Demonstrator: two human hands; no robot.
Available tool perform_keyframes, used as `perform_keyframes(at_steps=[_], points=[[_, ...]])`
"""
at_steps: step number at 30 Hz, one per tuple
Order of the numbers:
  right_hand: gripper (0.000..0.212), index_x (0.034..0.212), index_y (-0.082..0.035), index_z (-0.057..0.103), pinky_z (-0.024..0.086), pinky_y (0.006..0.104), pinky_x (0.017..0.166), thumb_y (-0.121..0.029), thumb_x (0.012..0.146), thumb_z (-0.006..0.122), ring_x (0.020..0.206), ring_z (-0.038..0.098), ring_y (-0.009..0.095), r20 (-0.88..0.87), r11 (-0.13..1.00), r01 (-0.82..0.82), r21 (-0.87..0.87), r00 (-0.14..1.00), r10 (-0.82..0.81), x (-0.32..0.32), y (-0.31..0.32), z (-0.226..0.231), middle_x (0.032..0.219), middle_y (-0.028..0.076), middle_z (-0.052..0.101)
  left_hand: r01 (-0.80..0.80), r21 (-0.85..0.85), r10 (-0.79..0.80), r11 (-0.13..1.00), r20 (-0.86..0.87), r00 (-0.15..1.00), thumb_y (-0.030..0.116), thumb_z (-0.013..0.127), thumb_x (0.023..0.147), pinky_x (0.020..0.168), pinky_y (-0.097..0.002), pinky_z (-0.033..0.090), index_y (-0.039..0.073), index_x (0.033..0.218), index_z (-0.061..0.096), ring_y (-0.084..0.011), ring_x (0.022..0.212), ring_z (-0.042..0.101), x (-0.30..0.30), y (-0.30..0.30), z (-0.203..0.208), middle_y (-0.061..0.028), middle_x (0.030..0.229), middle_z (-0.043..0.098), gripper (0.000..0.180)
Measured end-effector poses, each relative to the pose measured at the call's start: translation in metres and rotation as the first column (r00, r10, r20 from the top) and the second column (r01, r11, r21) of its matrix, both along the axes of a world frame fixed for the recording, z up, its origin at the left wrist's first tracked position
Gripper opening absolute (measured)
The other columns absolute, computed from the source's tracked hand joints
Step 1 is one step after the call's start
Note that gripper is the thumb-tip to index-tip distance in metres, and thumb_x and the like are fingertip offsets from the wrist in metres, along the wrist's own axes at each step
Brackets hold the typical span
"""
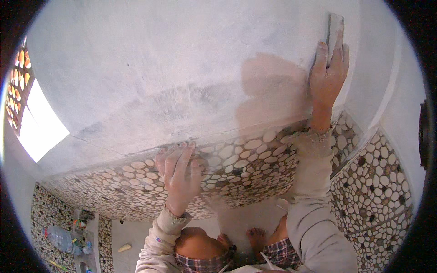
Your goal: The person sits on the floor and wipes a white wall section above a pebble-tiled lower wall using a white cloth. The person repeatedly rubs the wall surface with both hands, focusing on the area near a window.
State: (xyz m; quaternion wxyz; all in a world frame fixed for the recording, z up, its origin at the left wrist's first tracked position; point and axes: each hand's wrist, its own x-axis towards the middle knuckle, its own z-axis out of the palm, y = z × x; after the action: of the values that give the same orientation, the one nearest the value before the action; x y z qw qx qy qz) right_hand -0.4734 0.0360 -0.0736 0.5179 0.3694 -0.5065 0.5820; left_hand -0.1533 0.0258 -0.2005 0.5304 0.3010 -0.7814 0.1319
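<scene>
Sanding block, grey and flat, lies high on the pale plastered wall, pinned there by the right hand, fingers spread flat over it. The left hand rests open on the pebble-tiled lower wall, likely for support. Bare feet stand below.
</scene>
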Motion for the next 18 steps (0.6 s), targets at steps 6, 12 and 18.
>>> perform_keyframes(at_steps=[6, 12, 18], points=[[0.046, 0.132, -0.017, 0.055, 0.017, 0.0578, 0.111, -0.025, 0.086, 0.057, 0.134, 0.037, 0.035, -0.326, 0.973, -0.021, 0.231, 0.94, 0.098, 0.104, -0.017, -0.025, 0.134, 0.011, 0.054, 0.165, -0.158, -0.179, 0.974, -0.08, 0.981, 0.003, 0.063, 0.079, 0.088, -0.041, 0.046, 0.001, 0.108, 0.066, -0.0297, 0.096, 0.059, -0.006, 0.002, 0.051, -0.0143, 0.106, 0.062, 0.029], [0.048, 0.134, -0.016, 0.052, 0.02, 0.0546, 0.111, -0.026, 0.088, 0.057, 0.135, 0.035, 0.035, -0.234, 0.98, -0.042, 0.193, 0.968, 0.087, 0.039, -0.011, -0.014, 0.136, 0.011, 0.051, 0.26, -0.535, -0.404, 0.804, -0.17, 0.899, 0.015, 0.058, 0.089, 0.1, -0.0413, 0.039, -0.005, 0.112, 0.061, -0.0305, 0.112, 0.053, -0.044, 0.017, 0.166, -0.0166, 0.115, 0.061, 0.031], [0.049, 0.138, -0.013, 0.047, 0.021, 0.0531, 0.11, -0.022, 0.09, 0.05, 0.132, 0.035, 0.041, 0.069, 0.999, 0.001, -0.045, 0.998, 0.002, 0.026, -0.014, -0.001, 0.141, 0.017, 0.044, 0.204, -0.342, -0.311, 0.917, -0.297, 0.903, 0.02, 0.063, 0.087, 0.098, -0.0441, 0.042, -0.002, 0.123, 0.055, -0.0357, 0.118, 0.051, -0.046, -0.015, 0.134, -0.0232, 0.128, 0.052, 0.043]])
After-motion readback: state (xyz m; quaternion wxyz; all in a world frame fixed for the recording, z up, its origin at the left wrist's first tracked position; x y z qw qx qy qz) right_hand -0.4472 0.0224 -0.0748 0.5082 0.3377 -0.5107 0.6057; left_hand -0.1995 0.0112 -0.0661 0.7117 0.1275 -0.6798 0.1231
